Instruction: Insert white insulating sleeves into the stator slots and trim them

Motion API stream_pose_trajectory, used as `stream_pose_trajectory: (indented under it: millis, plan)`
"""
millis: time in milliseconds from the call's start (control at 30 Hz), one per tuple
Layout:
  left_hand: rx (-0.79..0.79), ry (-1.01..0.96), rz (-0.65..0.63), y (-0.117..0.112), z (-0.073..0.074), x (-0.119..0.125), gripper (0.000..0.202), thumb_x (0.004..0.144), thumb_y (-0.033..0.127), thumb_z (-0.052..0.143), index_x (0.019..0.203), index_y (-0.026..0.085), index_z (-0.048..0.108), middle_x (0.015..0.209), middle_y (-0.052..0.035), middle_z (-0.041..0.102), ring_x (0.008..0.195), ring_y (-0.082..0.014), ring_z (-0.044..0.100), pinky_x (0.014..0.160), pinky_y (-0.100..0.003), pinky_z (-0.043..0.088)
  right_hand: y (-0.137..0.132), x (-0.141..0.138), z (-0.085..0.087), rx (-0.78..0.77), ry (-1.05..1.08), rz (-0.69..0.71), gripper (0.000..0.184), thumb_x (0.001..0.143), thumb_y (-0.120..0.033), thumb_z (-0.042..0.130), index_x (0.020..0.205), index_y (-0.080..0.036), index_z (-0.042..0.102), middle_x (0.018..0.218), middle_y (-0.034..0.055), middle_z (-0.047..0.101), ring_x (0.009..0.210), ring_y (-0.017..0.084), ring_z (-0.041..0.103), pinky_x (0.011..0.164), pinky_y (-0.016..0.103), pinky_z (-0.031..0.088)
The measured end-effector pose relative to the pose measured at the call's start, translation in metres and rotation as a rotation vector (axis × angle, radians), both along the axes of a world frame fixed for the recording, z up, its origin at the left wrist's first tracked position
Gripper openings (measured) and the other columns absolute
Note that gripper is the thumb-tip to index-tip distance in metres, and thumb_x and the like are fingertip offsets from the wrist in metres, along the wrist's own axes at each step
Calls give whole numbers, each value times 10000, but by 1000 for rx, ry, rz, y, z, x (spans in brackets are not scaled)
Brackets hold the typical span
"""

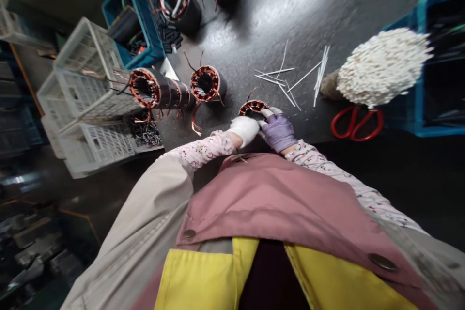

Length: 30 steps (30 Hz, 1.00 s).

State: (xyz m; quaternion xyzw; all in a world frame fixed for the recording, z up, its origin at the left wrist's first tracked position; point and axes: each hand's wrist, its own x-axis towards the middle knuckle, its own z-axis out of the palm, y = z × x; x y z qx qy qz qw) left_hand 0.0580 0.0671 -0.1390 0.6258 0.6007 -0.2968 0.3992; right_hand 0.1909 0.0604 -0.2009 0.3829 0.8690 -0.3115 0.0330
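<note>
Fingers of the left hand (245, 129) and right hand (278, 131) pinch the stator (253, 106) at the worktop (254, 19) edge. A gloved slip could drop it off

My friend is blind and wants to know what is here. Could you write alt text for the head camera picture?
The left hand in a white glove and the right hand in a purple one hold a copper-wound stator on a dark table. More stators lie to the left; white sticks, red scissors and a blue crate are to the right.
</note>
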Motion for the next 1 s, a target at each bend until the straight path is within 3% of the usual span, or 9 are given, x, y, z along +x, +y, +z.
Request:
stream_pose_trajectory:
  millis: [100,200,267,333,400,600,767,900,1000]
  plan:
    - [-54,-152,66,-3,0,-8,250,903,296,548,962,123,720,842,-81,707,743,-150,648,697,-231,503,0,-4,-6,-56,19,-108,335,890,-272,520,1171,-176,676,1427,123,505,1318,308,442,1078,455,410]
    - [-61,-410,344,-17,1,-19,260,937,299,489,965,134,688,727,-14,661,578,-78,559,592,-183,467,8,-3,-6,-100,1,-239,397,912,-300,480,1266,-190,625,1355,132,558,1201,269,541,1000,414,472]
    - [76,-504,635,-28,-2,-34,266,942,297,467,964,120,664,705,-6,636,574,-79,531,594,-190,459,17,-1,-1,-80,32,-161,383,905,-347,501,1225,-206,654,1337,120,575,1168,273,554,994,414,469]
    - [293,-431,796,-36,-9,-52,275,944,309,448,955,127,654,751,-16,648,652,-99,551,656,-208,465,26,-5,6,10,78,-25,375,901,-384,510,1187,-207,675,1352,118,567,1191,300,526,1020,445,433]
    - [422,-313,763,-40,-18,-67,254,934,309,471,950,140,660,838,-35,679,753,-126,581,740,-231,466,34,-18,7,121,89,39,400,926,-362,455,1224,-180,649,1383,141,540,1222,331,492,1039,505,382]
    - [386,-166,527,-42,-36,-67,300,955,352,473,1063,145,662,1000,-107,716,895,-206,649,800,-285,460,47,-63,-19,155,12,-29,450,942,-184,275,1236,-106,606,1325,219,564,1218,385,491,972,677,312]
    - [373,-159,488,-43,-36,-62,338,980,375,439,1102,137,646,1039,-122,710,943,-225,658,810,-293,459,54,-59,-23,72,8,89,412,946,-310,359,1168,-128,654,1281,192,600,1164,328,531,971,509,415]
    - [414,-145,469,-49,-27,-64,354,999,386,405,1131,148,631,1053,-111,692,967,-220,650,821,-288,465,56,-53,-19,39,82,28,340,917,-317,415,1011,-166,705,1135,138,674,1074,279,581,949,436,463]
    - [512,-83,417,-46,-19,-61,406,985,397,444,1307,170,542,1266,-136,602,1067,-229,617,841,-294,480,54,-40,-14,47,141,-19,340,925,-347,424,1072,-190,688,1171,123,660,1114,265,571,998,431,450]
